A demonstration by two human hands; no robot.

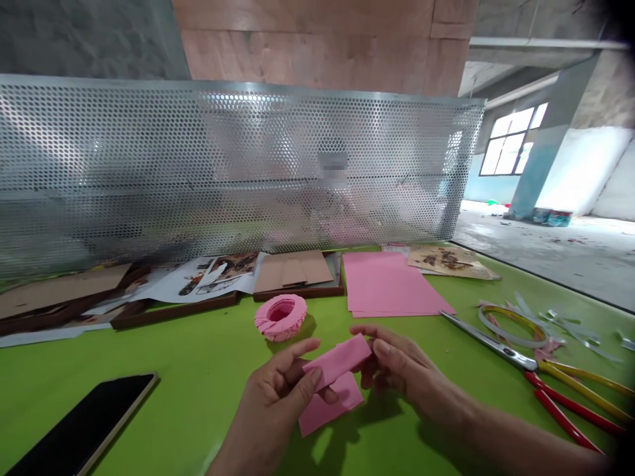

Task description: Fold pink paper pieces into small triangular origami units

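Note:
A small folded strip of pink paper [342, 359] is held between my two hands above the green table. My left hand [278, 390] pinches its left end between thumb and fingers. At the right end, the thumb and fingers of my right hand [404, 363] close on the same strip. Below it, another small pink paper piece [330, 406] lies on the table, partly hidden by my left fingers. Just beyond my hands sits a round pink ring of pleated paper [281, 318]. Larger pink sheets [391, 284] lie behind my right hand.
A black phone [89, 423] lies at the left. Scissors [516, 357], a tape roll [510, 325] and clear scraps are at the right. Brown trays [173, 313] with papers and cardboard line the back, before a perforated metal screen [238, 165].

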